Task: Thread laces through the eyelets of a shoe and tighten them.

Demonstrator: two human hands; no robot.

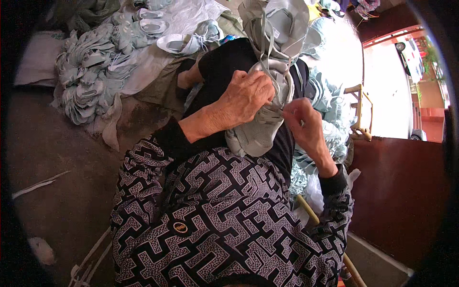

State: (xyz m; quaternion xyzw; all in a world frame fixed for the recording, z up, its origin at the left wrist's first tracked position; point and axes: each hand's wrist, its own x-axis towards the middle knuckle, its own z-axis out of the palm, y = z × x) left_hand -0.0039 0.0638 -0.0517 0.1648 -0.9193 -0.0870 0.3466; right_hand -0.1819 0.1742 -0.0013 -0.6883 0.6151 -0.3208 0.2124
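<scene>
A pale grey-green shoe upper [256,136] lies across my lap, its toe towards my body and its padded collar towards my knees. My left hand [244,98] is closed over the lacing area, with its fingertips hidden behind the knuckles. On the other side, the thumb and fingers of my right hand [306,124] are pinched on a thin shoelace beside the eyelets. Just beyond, more shoe uppers [279,26] with a loose pale lace hanging down rest at my knees.
A large heap of pale shoe uppers [91,71] lies on sheeting at the left. Further uppers [325,93] pile up at my right, next to a bamboo frame [362,112]. A white-looking upper [179,44] sits ahead of my left leg. Past a reddish-brown panel [397,177] is a bright doorway.
</scene>
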